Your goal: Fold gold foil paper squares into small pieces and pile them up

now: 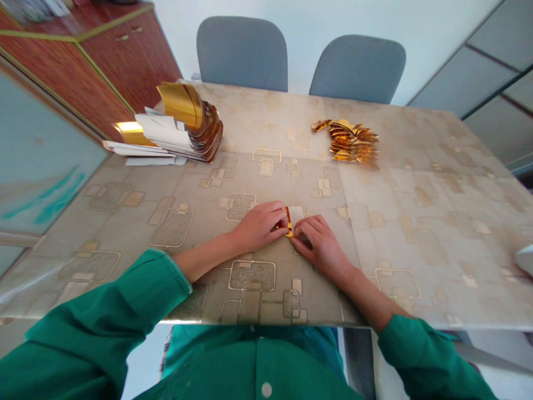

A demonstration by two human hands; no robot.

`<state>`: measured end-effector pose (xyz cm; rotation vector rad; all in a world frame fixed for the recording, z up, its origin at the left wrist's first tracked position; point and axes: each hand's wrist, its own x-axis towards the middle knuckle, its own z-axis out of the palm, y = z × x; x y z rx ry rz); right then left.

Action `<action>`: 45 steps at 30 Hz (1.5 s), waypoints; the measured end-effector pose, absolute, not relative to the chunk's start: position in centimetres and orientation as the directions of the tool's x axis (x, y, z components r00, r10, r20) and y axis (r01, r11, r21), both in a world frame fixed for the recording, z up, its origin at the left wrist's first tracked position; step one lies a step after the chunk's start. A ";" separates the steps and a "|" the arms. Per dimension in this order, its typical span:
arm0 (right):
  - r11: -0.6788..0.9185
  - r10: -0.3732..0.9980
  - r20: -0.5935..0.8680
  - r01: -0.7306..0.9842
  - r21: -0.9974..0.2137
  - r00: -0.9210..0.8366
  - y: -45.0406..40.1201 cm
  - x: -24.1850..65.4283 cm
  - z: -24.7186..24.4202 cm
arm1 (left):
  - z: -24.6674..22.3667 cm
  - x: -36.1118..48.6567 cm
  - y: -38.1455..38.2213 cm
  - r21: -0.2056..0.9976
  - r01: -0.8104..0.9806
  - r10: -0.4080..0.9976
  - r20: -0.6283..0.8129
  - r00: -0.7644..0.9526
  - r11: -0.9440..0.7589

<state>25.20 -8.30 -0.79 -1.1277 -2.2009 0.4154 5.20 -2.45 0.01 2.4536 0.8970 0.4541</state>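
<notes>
Foil strip, gold and white, long axis running away from the body, clamped between left hand and right hand, together on the bench.

A stack of foil strips lies left of a smaller pile, both on the tabletop.
</notes>
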 end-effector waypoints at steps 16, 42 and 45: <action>0.643 0.765 0.379 0.650 -0.406 -0.520 -8.5 25.4 -0.9 | -0.7 5.1 -2.2 0.655 0.442 0.689 0.169 0.705 -0.613; 0.758 0.650 0.368 0.598 -0.259 -0.665 -8.7 25.9 -0.7 | -0.9 4.5 -1.3 0.771 0.308 0.658 0.185 0.730 -0.558; 0.765 0.643 0.382 0.584 -0.273 -0.664 -8.7 26.1 -0.7 | -1.0 4.2 -0.9 0.767 0.289 0.641 0.200 0.741 -0.573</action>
